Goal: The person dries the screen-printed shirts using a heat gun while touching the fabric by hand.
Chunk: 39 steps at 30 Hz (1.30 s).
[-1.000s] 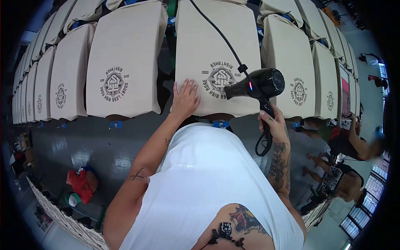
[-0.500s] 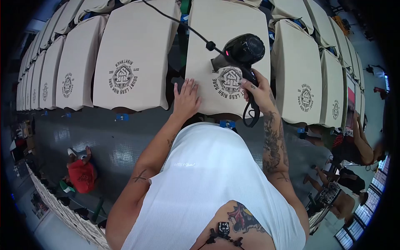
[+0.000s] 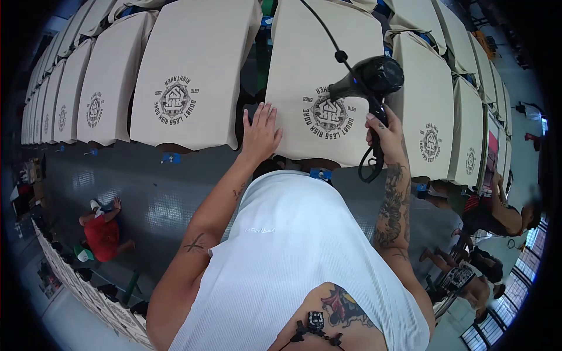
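The cream cloth (image 3: 313,64) is spread directly in front of the person; on its left edge the left hand (image 3: 261,131) is laid palm down, fingers slightly apart; farther right, a dark round print (image 3: 329,117) is borne near the cloth's lower edge; by the print's upper part, the nozzle (image 3: 341,89) of a black hair dryer (image 3: 377,76) is pointed leftward; its handle is wrapped by the right hand (image 3: 388,133); beyond, another printed cloth (image 3: 422,96) is seen.
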Available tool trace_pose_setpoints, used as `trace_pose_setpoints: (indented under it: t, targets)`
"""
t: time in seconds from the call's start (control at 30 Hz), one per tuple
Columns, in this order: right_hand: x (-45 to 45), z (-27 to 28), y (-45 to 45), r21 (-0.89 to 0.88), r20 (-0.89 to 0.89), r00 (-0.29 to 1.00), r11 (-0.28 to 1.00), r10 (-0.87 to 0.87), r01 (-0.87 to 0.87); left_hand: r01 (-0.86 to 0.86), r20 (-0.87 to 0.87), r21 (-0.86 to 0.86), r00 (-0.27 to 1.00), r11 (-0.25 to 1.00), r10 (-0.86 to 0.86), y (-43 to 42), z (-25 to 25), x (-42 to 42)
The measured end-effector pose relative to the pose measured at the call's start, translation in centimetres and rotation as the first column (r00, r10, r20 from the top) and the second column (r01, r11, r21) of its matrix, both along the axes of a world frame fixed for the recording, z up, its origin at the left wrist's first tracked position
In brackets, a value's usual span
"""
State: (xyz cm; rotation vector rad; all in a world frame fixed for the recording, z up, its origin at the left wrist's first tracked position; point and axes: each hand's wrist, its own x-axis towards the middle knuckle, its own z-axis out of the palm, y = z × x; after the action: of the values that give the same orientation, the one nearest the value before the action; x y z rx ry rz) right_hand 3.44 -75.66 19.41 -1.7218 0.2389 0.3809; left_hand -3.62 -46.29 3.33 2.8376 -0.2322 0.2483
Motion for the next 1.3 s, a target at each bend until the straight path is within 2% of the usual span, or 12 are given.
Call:
trace_pose_setpoints:
  t: [0.1, 0.2, 0.33, 0.43, 0.53, 0.67, 0.87, 1.03, 1.17, 1.27, 1.3]
  targets:
    - [-0.5, 0.0, 2.5, 0.09, -0.028, 0.994, 0.991, 0.106, -0.103, 0.022, 0.02, -0.007, 1.0, 1.0, -0.022, -0.6, 0.2, 0.5]
    - [-1.3, 0.3, 3.4, 0.066, -0.068, 0.984, 0.985, 0.162, -0.158, 0.053, -0.004, -0.024, 0.999, 0.998, -0.054, -1.3, 0.0, 0.5]
    - [-2.2, 0.3, 0.9, 0.059, -0.039, 0.997, 0.997, 0.059, -0.057, 0.064, -0.021, -0.035, 0.998, 0.997, -0.065, -1.8, -0.3, 0.1]
    - [-3.0, 1.0, -1.9, -0.008, -0.022, 0.996, 0.996, -0.089, 0.088, 0.064, -0.028, -0.046, 0.997, 0.997, -0.065, -1.6, -0.5, -0.4]
    - [-3.6, 1.0, -4.9, -0.028, -0.036, 0.995, 0.995, -0.092, 0.091, 0.062, -0.036, -0.041, 0.997, 0.997, -0.063, -1.4, -0.6, -0.8]
    - [-4.2, 0.1, -3.3, -0.009, -0.04, 0.995, 0.995, -0.096, 0.095, 0.087, -0.039, -0.033, 0.995, 0.996, -0.089, -1.7, -0.6, -0.6]
    - [-4.7, 0.8, 2.5, 0.079, -0.132, 0.981, 0.988, 0.144, -0.134, 0.116, -0.053, -0.022, 0.992, 0.993, -0.117, -2.2, 0.0, -0.2]
    - [-7.0, 1.8, 1.5, 0.08, -0.171, 0.964, 0.978, 0.201, -0.19, 0.123, -0.07, -0.039, 0.99, 0.992, -0.125, -2.5, -0.3, -0.1]
    - [-8.7, 2.4, -1.6, -0.028, -0.197, 0.978, 0.997, 0.068, -0.075, 0.137, -0.095, -0.054, 0.985, 0.989, -0.142, -2.8, -0.8, -0.2]
    - [-9.4, 1.6, -3.9, -0.077, -0.103, 0.982, 0.985, -0.159, 0.152, 0.156, -0.091, -0.055, 0.983, 0.986, -0.16, -2.9, -1.1, 0.0]
    - [-9.1, 1.6, -4.5, -0.079, -0.103, 0.981, 0.985, -0.164, 0.156, 0.161, -0.09, -0.054, 0.982, 0.985, -0.166, -3.0, -1.1, 0.1]
